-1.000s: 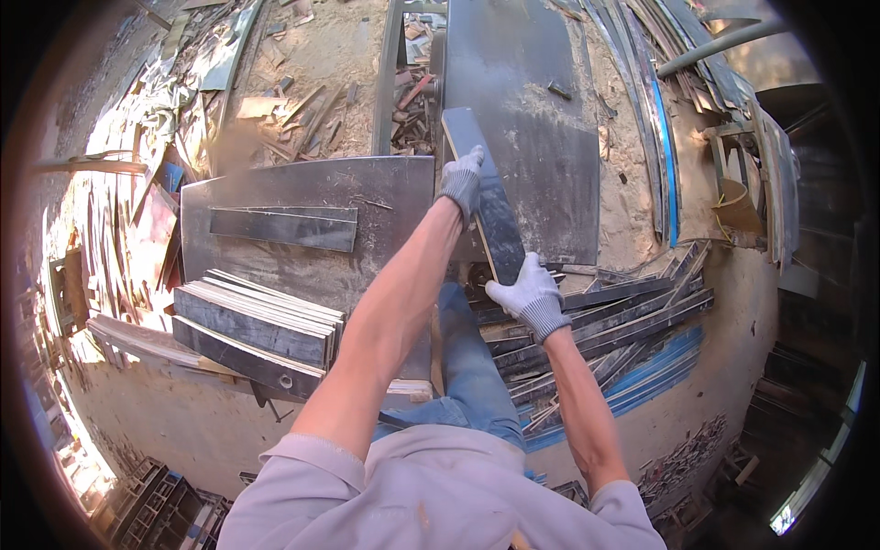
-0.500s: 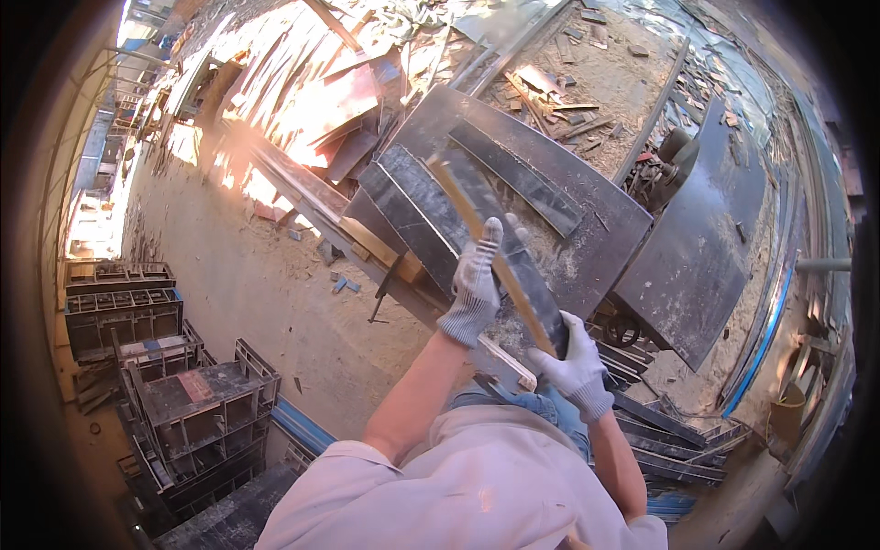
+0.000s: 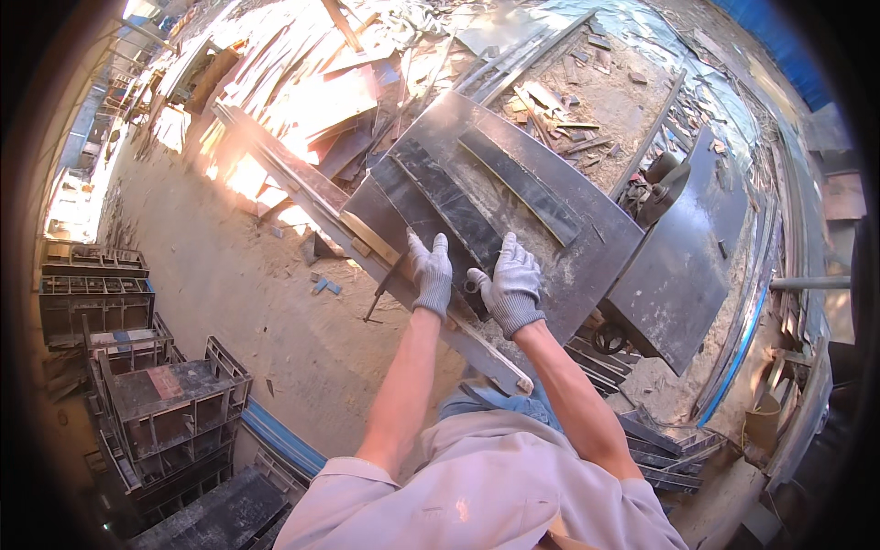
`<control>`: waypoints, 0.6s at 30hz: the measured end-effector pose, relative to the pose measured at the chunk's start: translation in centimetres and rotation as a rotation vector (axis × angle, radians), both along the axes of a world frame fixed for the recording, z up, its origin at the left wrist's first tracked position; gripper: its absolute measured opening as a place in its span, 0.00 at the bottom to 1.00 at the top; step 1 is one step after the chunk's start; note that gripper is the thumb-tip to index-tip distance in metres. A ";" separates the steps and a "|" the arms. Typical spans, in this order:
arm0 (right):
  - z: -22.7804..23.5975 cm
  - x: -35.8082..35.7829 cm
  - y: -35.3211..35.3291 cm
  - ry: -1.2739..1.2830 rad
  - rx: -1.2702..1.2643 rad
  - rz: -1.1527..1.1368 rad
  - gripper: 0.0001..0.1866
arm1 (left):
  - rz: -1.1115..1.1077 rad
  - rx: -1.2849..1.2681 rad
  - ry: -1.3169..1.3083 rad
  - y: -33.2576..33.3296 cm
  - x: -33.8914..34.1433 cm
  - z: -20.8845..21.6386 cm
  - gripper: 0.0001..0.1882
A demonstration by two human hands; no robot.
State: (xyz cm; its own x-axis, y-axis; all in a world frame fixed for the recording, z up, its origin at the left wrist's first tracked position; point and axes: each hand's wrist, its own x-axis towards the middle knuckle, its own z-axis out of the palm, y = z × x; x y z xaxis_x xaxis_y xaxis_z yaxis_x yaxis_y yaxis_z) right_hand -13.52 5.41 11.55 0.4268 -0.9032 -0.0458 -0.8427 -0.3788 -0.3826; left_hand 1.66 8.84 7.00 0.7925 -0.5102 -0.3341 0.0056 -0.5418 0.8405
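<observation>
Both my hands wear pale knitted gloves with grey cuffs. My left hand (image 3: 429, 273) lies at the near left side of dark boards, its fingers stretched out over them. Beside it, my right hand (image 3: 510, 286) is spread at the near end of a long black board (image 3: 446, 197), thumb apart from the fingers. Neither hand is closed round anything. That black board lies on a wider dark board (image 3: 390, 197), and both rest on the brown worktable (image 3: 587, 197). Farther right on the tabletop is a separate dark strip (image 3: 521, 188) with a light edge.
A clamp (image 3: 385, 286) grips a wooden rail (image 3: 302, 197) at the table's left side. A machine with a round wheel (image 3: 662, 194) stands between the table and another dark panel (image 3: 687, 266). Scrap wood (image 3: 335, 101) is heaped at the back. Dark formwork frames (image 3: 174, 394) are stacked left.
The narrow board that both hands held up is now down on the boards on the table. My hands have let go, and the right hand has moved forward and left.
</observation>
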 end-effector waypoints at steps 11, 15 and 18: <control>0.7 -2.1 -0.7 -0.154 0.250 -0.060 0.55 | 0.101 -0.028 0.066 -0.9 -0.9 2.2 0.58; 0.0 -1.7 0.3 -0.170 0.164 -0.060 0.53 | 0.131 0.068 -0.004 -1.8 -1.3 2.6 0.59; -0.9 -2.4 0.2 -0.177 0.114 0.033 0.50 | 0.116 0.109 -0.037 -2.0 -1.0 2.0 0.59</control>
State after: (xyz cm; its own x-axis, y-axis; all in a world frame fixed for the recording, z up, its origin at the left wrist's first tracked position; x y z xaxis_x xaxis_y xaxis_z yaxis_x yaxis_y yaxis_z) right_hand -15.93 5.62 10.68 0.4668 -0.8817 -0.0686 -0.7464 -0.3512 -0.5654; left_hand 0.68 6.86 9.02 0.8566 -0.3770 -0.3522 0.0436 -0.6273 0.7775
